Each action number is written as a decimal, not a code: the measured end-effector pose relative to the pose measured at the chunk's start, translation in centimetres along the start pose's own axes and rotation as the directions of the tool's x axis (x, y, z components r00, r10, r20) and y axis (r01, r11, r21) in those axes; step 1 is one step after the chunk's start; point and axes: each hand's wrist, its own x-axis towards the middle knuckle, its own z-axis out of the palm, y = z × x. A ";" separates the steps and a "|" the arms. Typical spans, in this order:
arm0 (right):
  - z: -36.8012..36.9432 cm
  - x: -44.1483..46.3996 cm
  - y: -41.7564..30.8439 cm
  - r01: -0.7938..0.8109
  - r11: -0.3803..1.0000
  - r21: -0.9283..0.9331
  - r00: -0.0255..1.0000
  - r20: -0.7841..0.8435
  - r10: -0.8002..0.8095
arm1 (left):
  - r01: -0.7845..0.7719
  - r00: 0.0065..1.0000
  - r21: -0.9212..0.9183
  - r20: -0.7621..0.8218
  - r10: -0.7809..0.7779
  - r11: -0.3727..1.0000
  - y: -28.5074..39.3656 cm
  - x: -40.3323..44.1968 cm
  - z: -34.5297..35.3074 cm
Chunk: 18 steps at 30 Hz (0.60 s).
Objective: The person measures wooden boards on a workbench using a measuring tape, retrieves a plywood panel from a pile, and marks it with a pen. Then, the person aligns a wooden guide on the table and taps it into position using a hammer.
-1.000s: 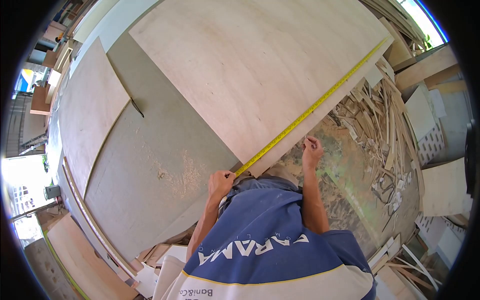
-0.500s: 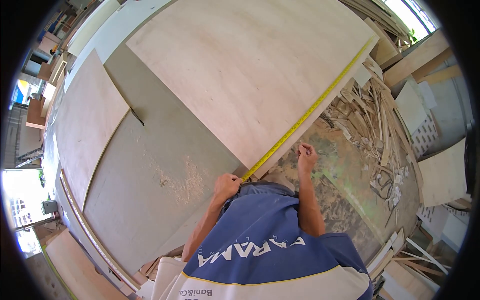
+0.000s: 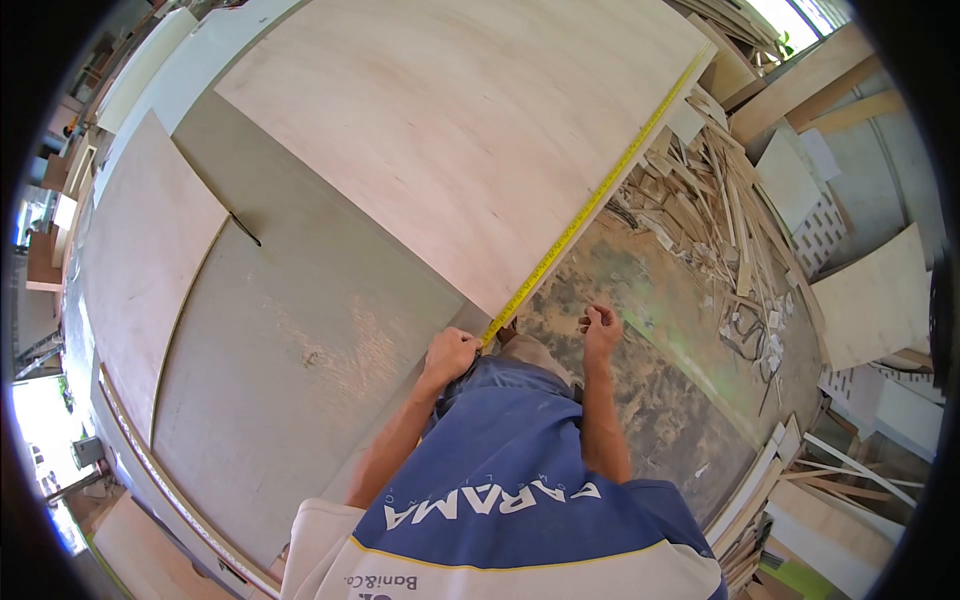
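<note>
A yellow tape measure [image 3: 585,213] lies stretched along the right edge of a large pale plywood sheet [image 3: 450,130], from the near corner to the far one. My left hand [image 3: 453,356] is closed on the near end of the tape, just off the sheet's near corner and close to my waist. Out to the right, my right hand [image 3: 600,332] hangs above the floor, apart from sheet and tape. Its fingers are curled together; whether anything small is in them cannot be made out.
The plywood lies on a grey board surface [image 3: 330,240] with sawdust [image 3: 355,345] on it. A second plywood piece [image 3: 150,240] rests at the left. Wood offcuts [image 3: 715,210] are heaped on the floor at the right, with panels [image 3: 880,300] leaning beyond.
The view has shifted, so the sheet and tape appear further left and higher. My left hand keeps its hold on the tape end; my right hand stays raised at the right.
</note>
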 end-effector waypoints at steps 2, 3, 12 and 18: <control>-0.7 -1.2 0.1 -0.022 1.000 -0.002 0.999 -0.027 0.022 | -0.032 0.999 -0.040 -0.031 0.031 0.999 -0.1 -0.1 0.0; -1.1 -1.6 0.2 -0.031 1.000 0.003 0.999 -0.027 0.031 | -0.036 0.999 -0.038 -0.026 0.035 0.999 0.0 -0.2 0.1; -1.6 -2.7 0.2 -0.076 0.997 0.002 0.997 0.014 0.076 | -0.003 0.999 -0.022 -0.032 0.002 1.000 0.9 -0.8 -0.3; 0.7 0.9 1.4 -0.026 0.999 0.020 0.991 0.134 0.023 | -0.051 0.995 -0.048 -0.085 0.047 0.998 0.0 -1.0 0.4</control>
